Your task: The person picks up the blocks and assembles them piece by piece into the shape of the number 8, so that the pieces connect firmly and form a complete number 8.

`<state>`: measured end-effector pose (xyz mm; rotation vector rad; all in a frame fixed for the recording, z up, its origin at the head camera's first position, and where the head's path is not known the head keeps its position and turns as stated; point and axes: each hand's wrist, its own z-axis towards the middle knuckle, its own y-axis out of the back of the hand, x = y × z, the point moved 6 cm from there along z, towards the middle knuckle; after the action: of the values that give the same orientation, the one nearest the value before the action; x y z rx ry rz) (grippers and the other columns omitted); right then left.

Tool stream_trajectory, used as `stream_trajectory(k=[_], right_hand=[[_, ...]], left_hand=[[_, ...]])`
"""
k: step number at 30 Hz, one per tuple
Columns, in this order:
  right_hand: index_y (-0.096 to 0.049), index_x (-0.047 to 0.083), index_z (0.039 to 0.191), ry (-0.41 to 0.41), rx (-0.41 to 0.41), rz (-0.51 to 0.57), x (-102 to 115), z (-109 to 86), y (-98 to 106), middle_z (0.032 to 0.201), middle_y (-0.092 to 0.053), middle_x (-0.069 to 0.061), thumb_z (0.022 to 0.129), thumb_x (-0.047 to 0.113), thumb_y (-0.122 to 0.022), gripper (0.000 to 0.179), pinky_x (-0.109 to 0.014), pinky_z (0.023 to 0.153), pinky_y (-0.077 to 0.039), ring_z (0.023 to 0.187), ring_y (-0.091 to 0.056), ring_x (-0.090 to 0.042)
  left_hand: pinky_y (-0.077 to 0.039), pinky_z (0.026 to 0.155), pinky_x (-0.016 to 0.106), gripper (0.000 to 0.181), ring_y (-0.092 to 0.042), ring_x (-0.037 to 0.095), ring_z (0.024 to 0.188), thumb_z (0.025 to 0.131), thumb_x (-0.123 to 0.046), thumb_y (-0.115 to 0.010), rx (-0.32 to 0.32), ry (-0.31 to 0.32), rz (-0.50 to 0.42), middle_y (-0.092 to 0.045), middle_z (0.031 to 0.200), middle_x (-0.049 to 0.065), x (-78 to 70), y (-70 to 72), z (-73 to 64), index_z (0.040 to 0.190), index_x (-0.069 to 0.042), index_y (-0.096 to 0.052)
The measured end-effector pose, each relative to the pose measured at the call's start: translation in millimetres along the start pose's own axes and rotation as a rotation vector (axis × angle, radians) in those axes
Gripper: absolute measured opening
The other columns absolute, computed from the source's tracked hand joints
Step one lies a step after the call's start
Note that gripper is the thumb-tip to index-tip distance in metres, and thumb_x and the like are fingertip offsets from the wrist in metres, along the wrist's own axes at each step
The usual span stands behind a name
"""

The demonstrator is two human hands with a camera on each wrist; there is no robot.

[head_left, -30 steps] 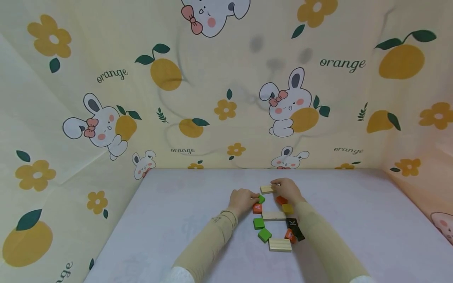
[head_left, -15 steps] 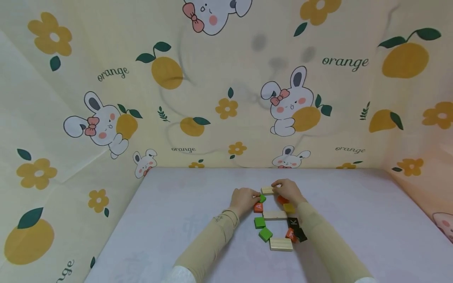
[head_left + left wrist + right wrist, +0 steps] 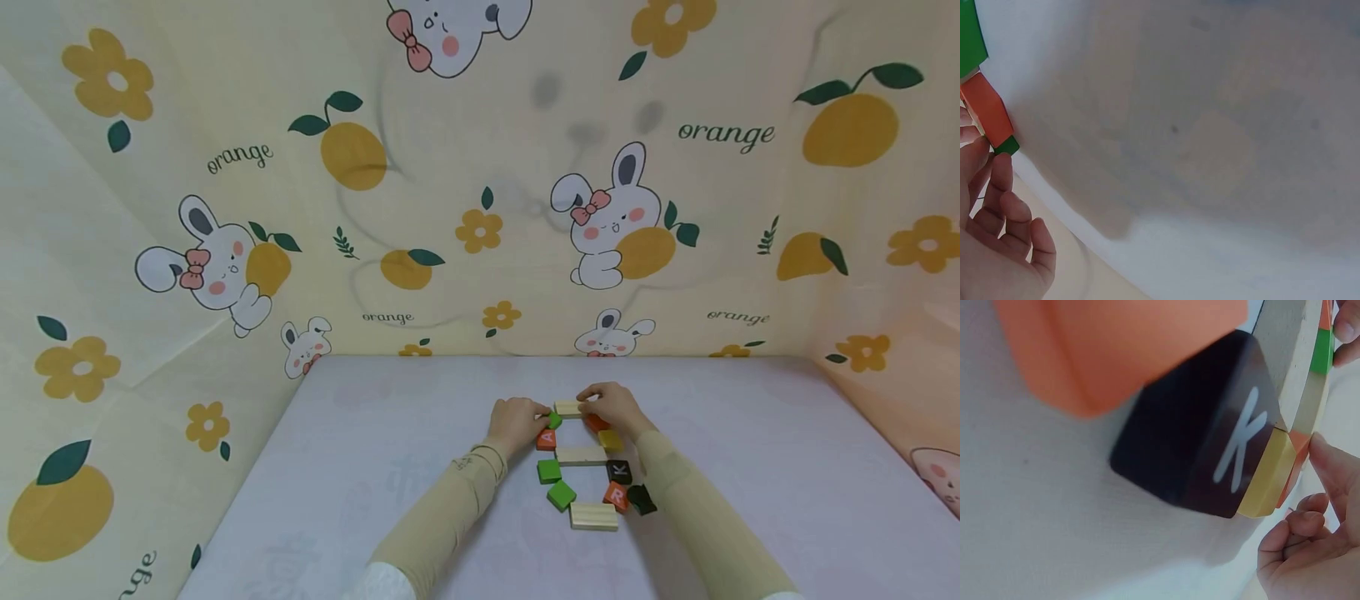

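In the head view several blocks form an outline with a crossbar on the table. My left hand [image 3: 515, 427] pinches a small green block [image 3: 555, 420] at its upper left, just beyond an orange block marked A [image 3: 546, 439]. In the left wrist view, fingertips meet the green block [image 3: 1007, 146] past the orange one [image 3: 990, 109]. My right hand [image 3: 613, 408] holds the right end of a pale wooden block [image 3: 567, 409] at the top. Below that hand lie a red-orange block [image 3: 597, 423] and a yellow block [image 3: 611, 440]; the right wrist view has its thumb by the orange one [image 3: 1298, 464].
A wooden crossbar [image 3: 581, 456] spans the middle. Two green blocks [image 3: 549, 472] line the lower left; a black K block [image 3: 618, 472] and orange R block [image 3: 617, 497] the lower right. A wooden block [image 3: 594, 517] closes the bottom. A dark object [image 3: 642, 500] sits beside R.
The right hand has drawn the top wooden block slightly toward the person, closer to the green block. The dark object has shifted right, baring the R block. The left hand has barely moved.
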<state>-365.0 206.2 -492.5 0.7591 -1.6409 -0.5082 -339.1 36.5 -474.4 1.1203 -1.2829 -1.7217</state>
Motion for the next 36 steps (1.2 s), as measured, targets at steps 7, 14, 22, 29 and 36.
stream_trajectory(k=[7, 14, 22, 29, 36], right_hand=[[-0.065, 0.006, 0.111, 0.025, -0.014, -0.029, -1, 1.6, 0, 0.124, -0.057, -0.021, 0.088, 0.020, -0.059, 0.028, -0.038, 0.084, -0.046, 0.096, -0.053, -0.025], [-0.066, 0.005, 0.110, 0.029, -0.021, -0.026, 3, -0.3, -1, 0.123, -0.058, -0.021, 0.088, 0.020, -0.059, 0.027, -0.040, 0.085, -0.045, 0.096, -0.052, -0.026], [-0.064, 0.006, 0.114, 0.023, -0.014, 0.008, 2, 2.3, -2, 0.125, -0.056, -0.020, 0.088, 0.023, -0.058, 0.032, -0.039, 0.086, -0.044, 0.098, -0.050, -0.026], [-0.060, 0.004, 0.120, 0.129, -0.063, -0.019, 17, -8.8, 10, 0.109, -0.061, -0.018, 0.093, 0.027, -0.052, 0.036, -0.027, 0.064, -0.040, 0.078, -0.050, -0.021], [-0.059, 0.006, 0.122, 0.264, -0.107, -0.113, 28, -24.7, 40, 0.098, -0.062, -0.015, 0.093, 0.028, -0.056, 0.037, -0.028, 0.063, -0.039, 0.082, -0.052, -0.021]], left_hand=[[-0.039, 0.067, 0.028, 0.020, -0.067, 0.011, 0.091, 0.088, -0.035, -0.061, -0.008, -0.008, -0.004, -0.072, 0.102, -0.011, -1.2, 0.4, 0.7, 0.105, -0.029, -0.071], [-0.035, 0.062, 0.026, 0.020, -0.066, 0.010, 0.089, 0.088, -0.035, -0.062, -0.014, -0.011, 0.013, -0.072, 0.101, -0.012, -0.7, -1.1, 1.6, 0.104, -0.029, -0.072], [-0.033, 0.060, 0.025, 0.022, -0.066, 0.010, 0.086, 0.088, -0.037, -0.061, -0.009, -0.010, 0.056, -0.072, 0.102, -0.011, 0.5, -1.0, 2.9, 0.107, -0.031, -0.070], [-0.038, 0.065, 0.027, 0.023, -0.066, 0.012, 0.089, 0.089, -0.036, -0.059, -0.019, -0.022, 0.010, -0.072, 0.100, -0.008, 3.6, 7.2, 0.7, 0.106, -0.027, -0.071], [-0.041, 0.062, 0.026, 0.026, -0.062, 0.012, 0.078, 0.089, -0.040, -0.058, -0.150, -0.118, 0.066, -0.069, 0.089, -0.005, 7.6, 34.2, -2.4, 0.103, -0.023, -0.072]])
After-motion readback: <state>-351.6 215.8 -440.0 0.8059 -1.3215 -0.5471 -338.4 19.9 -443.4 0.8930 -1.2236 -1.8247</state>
